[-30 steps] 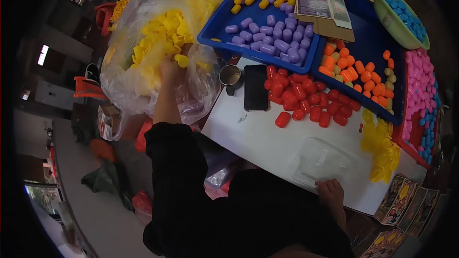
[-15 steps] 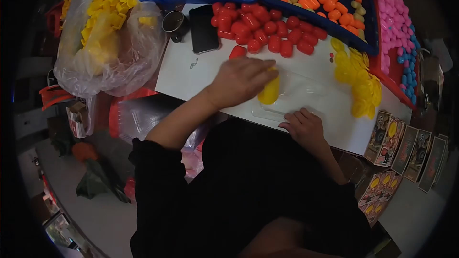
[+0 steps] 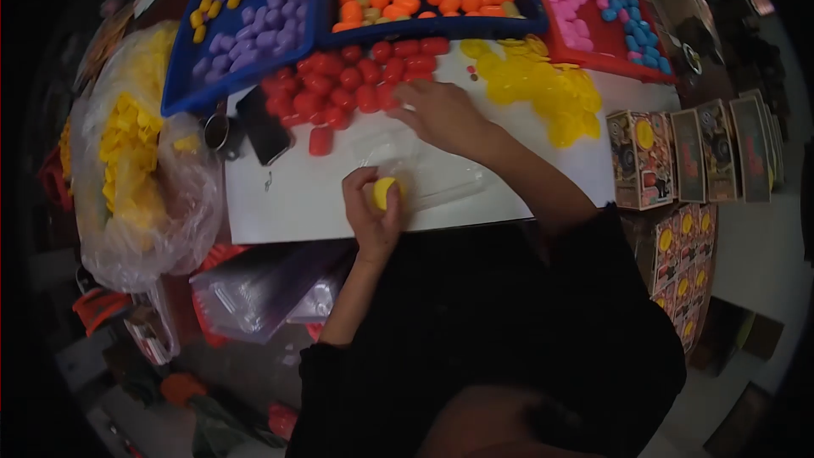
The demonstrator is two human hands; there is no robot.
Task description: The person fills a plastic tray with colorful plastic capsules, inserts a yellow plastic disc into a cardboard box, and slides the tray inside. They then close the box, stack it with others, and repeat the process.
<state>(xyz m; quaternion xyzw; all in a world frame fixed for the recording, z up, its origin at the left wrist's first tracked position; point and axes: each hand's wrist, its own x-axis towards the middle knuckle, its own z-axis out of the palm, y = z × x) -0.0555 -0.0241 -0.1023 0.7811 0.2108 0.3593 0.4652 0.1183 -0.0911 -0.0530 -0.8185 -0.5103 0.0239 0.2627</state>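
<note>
In the head view, my left grip (image 3: pixel 371 225) is curled closed around a yellow piece (image 3: pixel 385 193), pinching it between thumb and fingers at the near left side of the clear plastic tray (image 3: pixel 445 189). I can't tell whether the piece touches the tray. My right grip (image 3: pixel 441 119) reaches over the tray's far side, fingers bent, tips at the near edge of the red capsules (image 3: pixel 315 105); blur hides whether it pinches one.

I'd judge the yellow piece light, smooth and fairly stiff, a bit slippery, so best held around its rounded sides with a gentle pinch. The tray looks thin and flexible; I'd take it by the rim, since pressing a wall could buckle it.

The tray lies on the white tabletop (image 3: pixel 292 208). Beyond it and to its left spread the red capsules; beyond it and to its right lie the flat yellow discs (image 3: pixel 551 89). Left of the tray rests a black phone (image 3: pixel 264 129), with a mug (image 3: pixel 218 131) farther left.
</note>
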